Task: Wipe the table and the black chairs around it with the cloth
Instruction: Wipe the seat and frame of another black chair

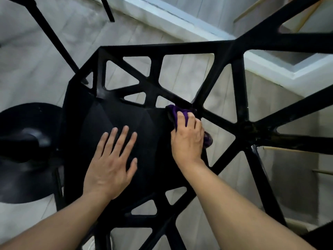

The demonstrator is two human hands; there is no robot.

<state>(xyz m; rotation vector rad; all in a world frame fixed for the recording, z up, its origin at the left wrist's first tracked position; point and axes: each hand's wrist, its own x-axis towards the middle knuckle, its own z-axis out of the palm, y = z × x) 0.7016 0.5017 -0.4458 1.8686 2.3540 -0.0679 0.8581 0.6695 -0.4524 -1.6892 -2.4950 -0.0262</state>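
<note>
Two hands are at work on one black chair [111,112], seen from straight above. At the far left a round black disc [27,150] sits low over the floor [36,56]. It may be the foot of the table, but I cannot tell, and no tabletop shows.

Next comes the left hand [111,163], laid flat on the solid middle panel of the chair. Its fingers [124,134] are straight and spread and hold nothing, so it seems to be steadying the chair.

To its right, the right hand [187,139] grips the purple cloth [177,114]. The fingers are curled over the cloth and press it where the solid panel meets the open lattice of struts. A bit of cloth also pokes out below the hand's right edge.

Further right, the struts of what looks like a second black chair [252,127] cross behind.

The step in hand appears to be wiping this chair, at the edge of its panel. The next move likely calls for drawing the cloth along each thin strut in turn, wrapping it round the bar rather than only skimming the top. The flat hand should hold the chair from sliding. The other chair and the table probably remain to be done.
</note>
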